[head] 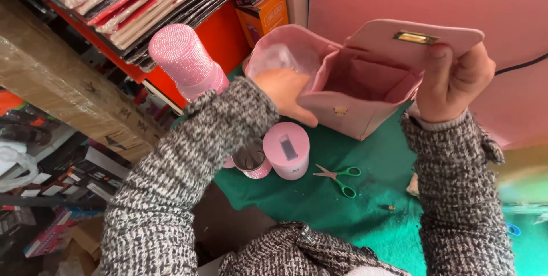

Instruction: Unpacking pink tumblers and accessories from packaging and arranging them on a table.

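While flap up, both hands clamp pink bag (354,110): L (285,96) front; R (456,82) flap.

I'm seeing a smooth matt pink leather-look handbag (357,102) with a shiny brass-coloured metal clasp (415,37), a rhinestone-rough sparkly pink bottle (188,62), and fuzzy green felt cloth on the surface (365,219).

A pale pink handbag (354,102) carries a gold clasp (415,37). Below the handbag lie green-handled scissors (339,178) on a green cloth (342,213). Left of it stands a glittery pink bottle (188,62). Sleeves (171,196) show black-and-white tweed.
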